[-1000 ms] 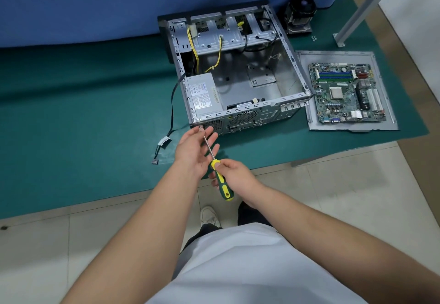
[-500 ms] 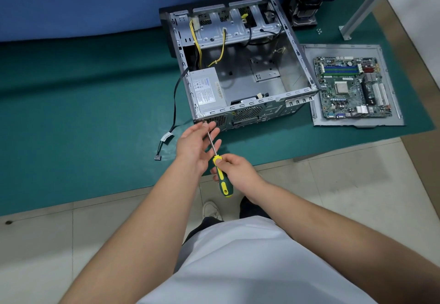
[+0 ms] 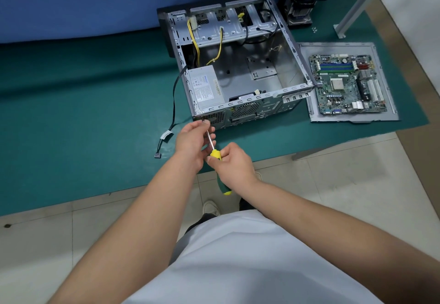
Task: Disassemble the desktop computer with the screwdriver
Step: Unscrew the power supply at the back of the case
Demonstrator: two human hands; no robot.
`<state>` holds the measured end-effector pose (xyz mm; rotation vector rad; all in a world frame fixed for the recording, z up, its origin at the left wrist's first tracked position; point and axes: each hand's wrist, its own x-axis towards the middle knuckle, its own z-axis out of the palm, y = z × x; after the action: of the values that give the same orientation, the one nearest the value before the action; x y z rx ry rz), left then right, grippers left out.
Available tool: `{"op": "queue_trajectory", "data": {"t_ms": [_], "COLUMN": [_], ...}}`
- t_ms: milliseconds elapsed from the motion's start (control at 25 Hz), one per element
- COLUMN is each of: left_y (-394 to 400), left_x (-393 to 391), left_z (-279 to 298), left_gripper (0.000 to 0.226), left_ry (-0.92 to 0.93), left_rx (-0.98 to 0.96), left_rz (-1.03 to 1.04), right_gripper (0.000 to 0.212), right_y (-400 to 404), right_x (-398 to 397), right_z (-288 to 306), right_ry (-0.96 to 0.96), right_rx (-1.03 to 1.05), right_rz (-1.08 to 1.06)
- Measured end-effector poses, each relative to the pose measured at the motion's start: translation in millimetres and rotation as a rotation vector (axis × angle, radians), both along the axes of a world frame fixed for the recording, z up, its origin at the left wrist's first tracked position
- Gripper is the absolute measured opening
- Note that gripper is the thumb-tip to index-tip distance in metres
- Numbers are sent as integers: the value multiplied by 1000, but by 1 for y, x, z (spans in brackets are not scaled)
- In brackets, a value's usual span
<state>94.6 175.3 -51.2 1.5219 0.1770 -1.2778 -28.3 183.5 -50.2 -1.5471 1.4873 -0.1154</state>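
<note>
The desktop computer (image 3: pixel 238 70) is an open grey metal case lying on its side, its interior facing up, with a silver power supply (image 3: pixel 204 88) in the near left corner and yellow cables (image 3: pixel 194 41) running toward the far drive bays. The screwdriver (image 3: pixel 215 154), with a yellow and green handle and a thin metal shaft, tilts with its tip at the case's near left corner.

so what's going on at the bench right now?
A person is stripping a desktop case. The right hand grips the screwdriver by its handle, and the left hand steadies the shaft, with the tip at the case's near left corner beside the power supply. The motherboard is already out, lying on a metal panel to the right.
</note>
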Motion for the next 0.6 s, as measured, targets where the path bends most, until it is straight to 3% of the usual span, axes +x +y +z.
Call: {"op": "queue_trajectory", "data": {"t_ms": [200, 400, 520, 600], "left_y": [8, 11, 7, 7], "left_x": [-4, 0, 4, 4], "left_z": [1, 9, 12, 14], "left_gripper": [24, 29, 24, 20], "left_ry": [-187, -173, -159, -141], "left_rx": [98, 84, 103, 108], "left_rz": [-90, -153, -173, -168], "right_gripper": [42, 50, 44, 34], "right_y": [0, -5, -6, -7], "right_x": [10, 4, 2, -2], "right_z": [-3, -9, -8, -5], "right_ry": [72, 45, -73, -230], "right_rx": [-59, -22, 111, 308], "right_rz": [12, -39, -57, -62]}}
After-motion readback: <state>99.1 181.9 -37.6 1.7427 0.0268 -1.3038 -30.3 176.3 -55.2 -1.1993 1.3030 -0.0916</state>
